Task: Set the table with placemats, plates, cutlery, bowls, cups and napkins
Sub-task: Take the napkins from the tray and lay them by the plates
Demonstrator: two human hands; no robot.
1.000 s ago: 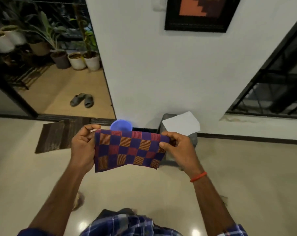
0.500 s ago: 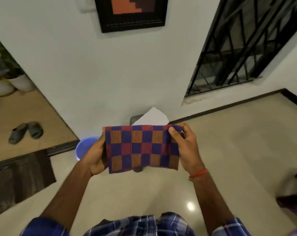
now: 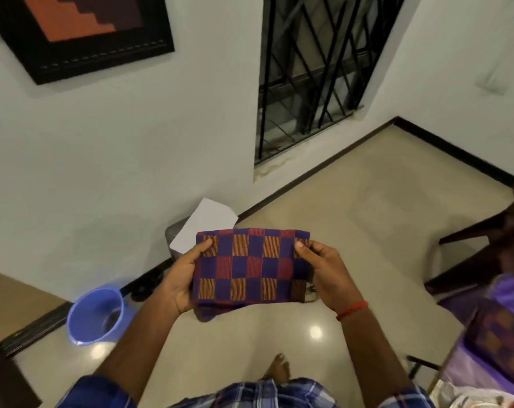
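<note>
Here a folded checked placemat (image 3: pixel 251 267) is held at centre between both hands: the left hand (image 3: pixel 181 279) is clamped on its 9 o'clock edge, the right hand (image 3: pixel 327 273) on its 3 o'clock edge. It is not yet laid; only a table (image 3: pixel 467 375) corner with purple cloth is glimpsed at 4 o'clock. No plates, cutlery or cups are seen. A blue bucket (image 3: pixel 98 315) stands at 8 o'clock, a chair (image 3: pixel 479 260) at 3 o'clock, possibly obstructing.

No readable text, label, brand or number is showing anywhere — the framed picture (image 3: pixel 82 28) at eleven o'clock is bearing only stepped colour blocks — no lettering.
</note>
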